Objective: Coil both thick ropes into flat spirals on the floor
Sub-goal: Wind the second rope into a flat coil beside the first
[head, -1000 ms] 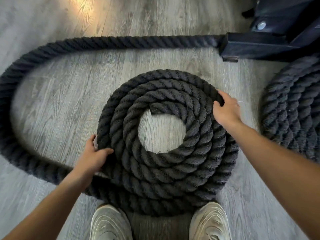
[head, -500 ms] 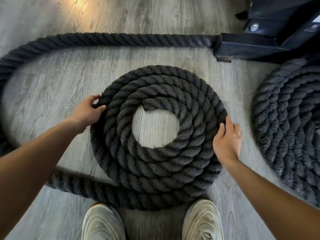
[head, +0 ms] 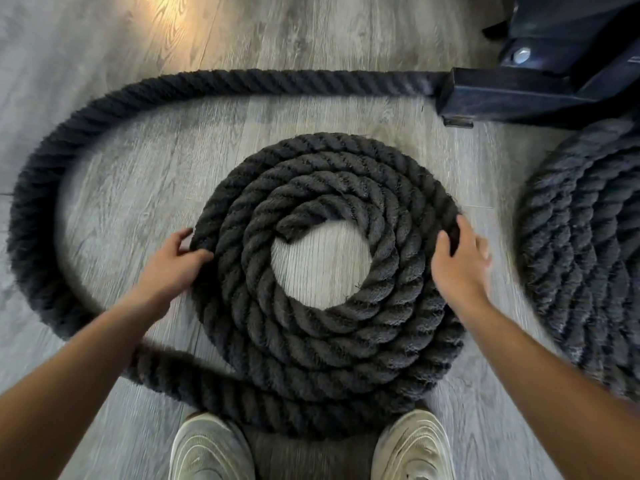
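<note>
A thick black rope lies as a flat spiral (head: pixel 329 323) of several turns on the grey wood floor, its cut end at the open centre. Its free length (head: pixel 38 202) loops wide to the left and runs back to a dark metal frame. My left hand (head: pixel 173 261) grips the spiral's outer turn on the left side. My right hand (head: pixel 457 261) rests on the outer turn at the right, fingers spread over the rope. A second black rope coil (head: pixel 588 258) lies at the right edge, partly cut off.
A dark metal frame base (head: pixel 512 95) with a bolt stands at the top right, and the rope runs into it. Two pale sneakers (head: pixel 211 448) stand at the bottom against the spiral. Bare floor (head: pixel 131 188) lies inside the loop on the left.
The loose loop has swung outward to the left. My left hand slid down the left rim, and my right hand moved up along the right rim.
</note>
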The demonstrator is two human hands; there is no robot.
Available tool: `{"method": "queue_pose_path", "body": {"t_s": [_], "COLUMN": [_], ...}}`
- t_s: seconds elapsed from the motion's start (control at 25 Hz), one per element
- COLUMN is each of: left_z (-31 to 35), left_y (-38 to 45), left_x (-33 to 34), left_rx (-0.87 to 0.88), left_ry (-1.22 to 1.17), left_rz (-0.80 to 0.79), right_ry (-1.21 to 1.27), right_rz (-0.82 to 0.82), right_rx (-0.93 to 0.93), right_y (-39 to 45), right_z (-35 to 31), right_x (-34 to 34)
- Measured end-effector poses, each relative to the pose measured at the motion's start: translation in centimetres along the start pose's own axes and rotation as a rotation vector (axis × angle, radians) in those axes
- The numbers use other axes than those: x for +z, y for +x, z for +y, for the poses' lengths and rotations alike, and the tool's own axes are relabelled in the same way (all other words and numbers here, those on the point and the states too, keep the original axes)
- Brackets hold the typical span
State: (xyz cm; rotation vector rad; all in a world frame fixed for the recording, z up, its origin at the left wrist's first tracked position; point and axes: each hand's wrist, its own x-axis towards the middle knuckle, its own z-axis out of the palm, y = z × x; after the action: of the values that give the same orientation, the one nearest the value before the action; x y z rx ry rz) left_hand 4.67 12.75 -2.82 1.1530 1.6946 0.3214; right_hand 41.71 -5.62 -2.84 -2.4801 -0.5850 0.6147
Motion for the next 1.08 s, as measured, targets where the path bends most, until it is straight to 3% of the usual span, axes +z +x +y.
{"method": "queue_pose_path", "body": {"t_s": [0.16, 0.32, 0.6, 0.72, 0.8, 0.96, 1.08], "left_z": [4.3, 5.4, 0.5, -1.3, -0.5, 3.2, 4.8], "left_y": [3.2, 4.6, -2.3, -3.9, -3.2, 1.1, 3.5], "left_x": [0.7, 0.5, -0.5, -0.5, -0.8, -0.5, 0.2], "left_rx": [0.154, 0.183, -0.115, -0.209, -0.177, -0.011, 0.155], "left_ry": [0.104, 0.276, 0.131, 0.150, 0.216, 0.195, 0.313], "left_rz": [-0.068, -0.074, -0.181, -0.218, -0.200, -0.110, -0.051], "right_ry": [0.094, 0.154, -0.029, -0.019, -0.005, 0.063, 0.088], "right_rz": [0.087, 0.060, -0.089, -0.085, -0.026, 0.067, 0.056], "right_rx": [0.149, 0.117, -0.076, -0.128, -0.108, 0.137, 0.122], "right_y": [-6.9, -6.8, 7.3, 8.8, 6.6, -2.5, -8.5], "right_z": [4.4, 4.6, -1.6, -3.0, -1.9, 3.4, 5.8], "right_x": [0.8, 0.3, -1.6, -0.9, -0.2, 0.4, 0.4]}}
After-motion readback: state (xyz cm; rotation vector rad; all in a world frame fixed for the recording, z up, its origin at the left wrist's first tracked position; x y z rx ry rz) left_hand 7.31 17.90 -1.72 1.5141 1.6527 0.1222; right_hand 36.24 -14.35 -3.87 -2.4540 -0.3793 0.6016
